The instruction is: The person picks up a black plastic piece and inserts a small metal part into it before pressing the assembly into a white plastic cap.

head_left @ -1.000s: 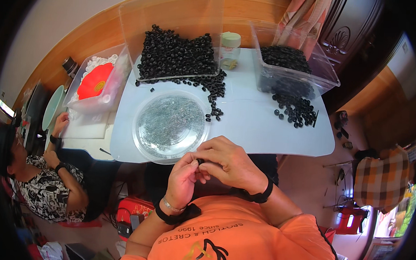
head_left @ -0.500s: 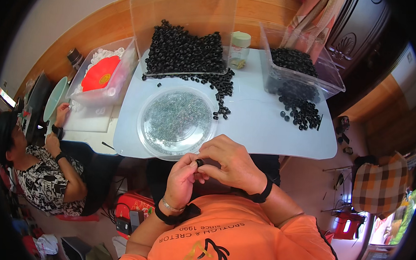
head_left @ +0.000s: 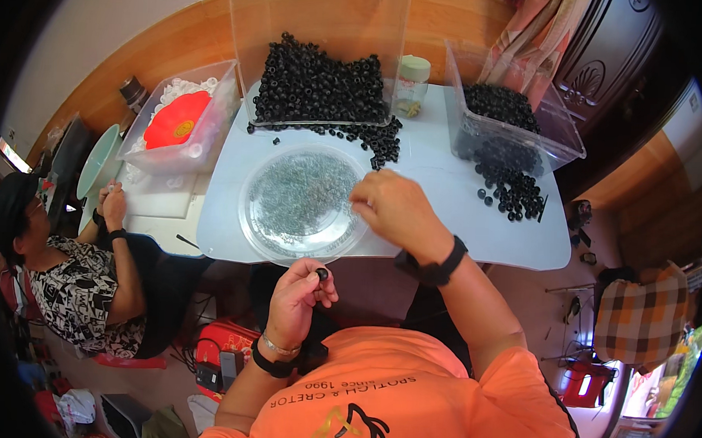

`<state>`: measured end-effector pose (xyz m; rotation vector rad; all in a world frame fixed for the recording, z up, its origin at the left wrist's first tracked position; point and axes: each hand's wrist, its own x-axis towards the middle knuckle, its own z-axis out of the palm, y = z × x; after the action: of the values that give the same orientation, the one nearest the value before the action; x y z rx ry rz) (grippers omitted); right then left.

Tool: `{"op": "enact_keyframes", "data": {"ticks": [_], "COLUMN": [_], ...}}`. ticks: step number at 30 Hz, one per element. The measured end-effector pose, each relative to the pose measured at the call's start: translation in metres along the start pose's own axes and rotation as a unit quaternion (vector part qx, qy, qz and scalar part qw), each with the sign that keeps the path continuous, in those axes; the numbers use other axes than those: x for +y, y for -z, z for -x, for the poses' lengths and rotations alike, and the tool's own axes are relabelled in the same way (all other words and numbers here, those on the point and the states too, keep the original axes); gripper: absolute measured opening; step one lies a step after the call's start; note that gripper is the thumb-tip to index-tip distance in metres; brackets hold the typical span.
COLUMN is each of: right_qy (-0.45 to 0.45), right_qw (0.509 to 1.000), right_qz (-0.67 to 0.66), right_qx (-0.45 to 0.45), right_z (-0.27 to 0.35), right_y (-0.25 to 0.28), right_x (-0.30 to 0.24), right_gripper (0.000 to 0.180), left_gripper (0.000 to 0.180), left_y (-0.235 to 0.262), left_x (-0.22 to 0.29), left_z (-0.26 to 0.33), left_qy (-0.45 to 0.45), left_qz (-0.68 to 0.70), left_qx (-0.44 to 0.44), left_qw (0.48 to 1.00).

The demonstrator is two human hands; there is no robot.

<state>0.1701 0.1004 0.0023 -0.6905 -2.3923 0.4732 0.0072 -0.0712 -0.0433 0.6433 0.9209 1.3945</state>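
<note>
In front of my body, just below the table edge, my left hand [head_left: 291,298] pinches a small round black part [head_left: 322,273] between thumb and fingers. My right hand [head_left: 401,211] is over the right rim of a round clear plastic tray [head_left: 250,229], its fingers drawn together and pointing left. Whatever lies between those fingertips is hidden. Many tiny greyish-green pieces [head_left: 293,191] cover the tray's bottom, too small to make out singly. Behind the tray, a heap of black ring-shaped parts [head_left: 317,88] spills from a tipped clear bin [head_left: 319,14] onto the white table [head_left: 460,231].
To the right stands another clear bin [head_left: 562,138] with black parts; a loose pile of round black parts [head_left: 516,196] lies before it. A lidded jar [head_left: 412,85] stands between the bins. At left, a co-worker [head_left: 74,285] sits by a bin of white parts [head_left: 201,146] holding a red dish [head_left: 177,121].
My right hand has left my left hand and moved up and right to the tray's edge. My left hand keeps the black part. The co-worker's hands have come together.
</note>
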Motion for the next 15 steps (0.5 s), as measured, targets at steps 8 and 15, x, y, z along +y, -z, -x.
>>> {"op": "enact_keyframes", "data": {"ticks": [8,15], "right_qy": [-0.124,-0.072], "right_qw": [0.983,0.987], "right_qz": [0.116,0.141], "right_qx": [-0.067,-0.01], "right_z": [-0.021,-0.022], "right_y": [-0.009,-0.027], "right_x": [0.037,0.036], "right_gripper": [0.011,0.009], "left_gripper": [0.018,0.018], "left_y": [0.004,0.003], "left_x": [0.0,0.003], "left_z": [0.005,0.003], "left_qy": [-0.02,-0.032], "left_qz": [-0.005,-0.008], "left_qx": [0.013,0.025], "left_qw": [1.0,0.999]}}
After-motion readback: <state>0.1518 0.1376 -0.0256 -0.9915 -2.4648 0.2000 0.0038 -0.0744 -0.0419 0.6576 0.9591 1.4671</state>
